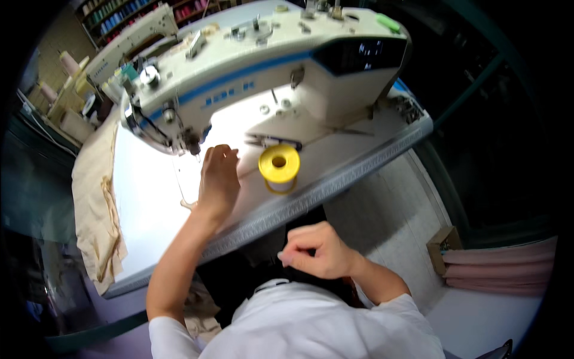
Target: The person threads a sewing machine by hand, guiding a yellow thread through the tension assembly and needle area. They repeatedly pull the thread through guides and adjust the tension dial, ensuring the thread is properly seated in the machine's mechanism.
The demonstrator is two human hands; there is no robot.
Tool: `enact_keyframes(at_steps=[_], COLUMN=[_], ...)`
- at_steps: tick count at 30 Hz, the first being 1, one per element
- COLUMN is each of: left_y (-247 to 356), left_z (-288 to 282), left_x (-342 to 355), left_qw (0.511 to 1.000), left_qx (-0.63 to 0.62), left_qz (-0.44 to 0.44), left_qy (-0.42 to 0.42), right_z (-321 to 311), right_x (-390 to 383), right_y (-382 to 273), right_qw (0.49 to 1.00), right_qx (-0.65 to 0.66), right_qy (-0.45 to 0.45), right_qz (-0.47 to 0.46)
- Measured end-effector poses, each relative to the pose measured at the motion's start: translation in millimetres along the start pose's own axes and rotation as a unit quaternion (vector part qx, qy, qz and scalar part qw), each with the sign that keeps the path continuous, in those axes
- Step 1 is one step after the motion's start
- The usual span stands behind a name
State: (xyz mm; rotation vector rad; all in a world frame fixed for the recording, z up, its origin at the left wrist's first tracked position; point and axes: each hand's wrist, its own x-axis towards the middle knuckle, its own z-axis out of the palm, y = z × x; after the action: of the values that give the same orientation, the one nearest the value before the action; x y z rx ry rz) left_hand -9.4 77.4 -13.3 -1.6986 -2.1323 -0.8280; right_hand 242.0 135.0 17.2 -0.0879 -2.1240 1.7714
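A white sewing machine [257, 78] with a blue stripe stands across the table. My left hand [219, 179] is just right of its needle and presser foot [192, 143], over the lit tabletop. Its fingers are curled away from me, and whatever they may hold is hidden. In front of my body, off the table's near edge, my right hand [318, 248] is closed with thumb against fingers. Anything in that pinch is too small to make out. A yellow spool [279, 164] stands upright to the right of my left hand. Behind it lie thread snips [272, 141].
Scissors [347, 130] lie under the machine's right side. Beige cloth [95, 209] hangs over the table's left end. A measuring strip [287, 206] runs along the near edge. Folded pink cloth [499, 266] and a cardboard box [443, 246] are at lower right.
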Motion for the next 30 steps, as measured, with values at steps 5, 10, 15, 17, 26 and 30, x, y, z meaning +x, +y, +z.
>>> enact_keyframes(at_steps=[5,10,15,17,26,30], left_y=[81,77,63,65,57,58], left_z=[-76,-86,-80,-80,-81,-78], left_x=[72,181,195,194,199,189], left_qw=[0.962,0.955,0.968,0.967,0.973,0.973], left_qx=[-0.112,-0.067,-0.059,-0.072,-0.063,-0.044], left_qz=[0.12,0.155,0.111,0.108,0.114,0.134], left_qy=[0.22,0.244,0.215,0.219,0.192,0.185], right_z=[-5,-1,-9,-13,-10,-7], right_x=[-2,1,-10,-14,-1,-3], right_y=[2,-6,2,7,1,4], right_qw=[1.0,1.0,1.0,1.0,1.0,1.0], right_qx=[-0.003,0.019,0.011,0.007,0.016,0.016], right_qy=[-0.003,-0.006,0.019,0.024,0.005,0.005], right_qz=[0.014,-0.016,-0.018,-0.009,-0.024,-0.01])
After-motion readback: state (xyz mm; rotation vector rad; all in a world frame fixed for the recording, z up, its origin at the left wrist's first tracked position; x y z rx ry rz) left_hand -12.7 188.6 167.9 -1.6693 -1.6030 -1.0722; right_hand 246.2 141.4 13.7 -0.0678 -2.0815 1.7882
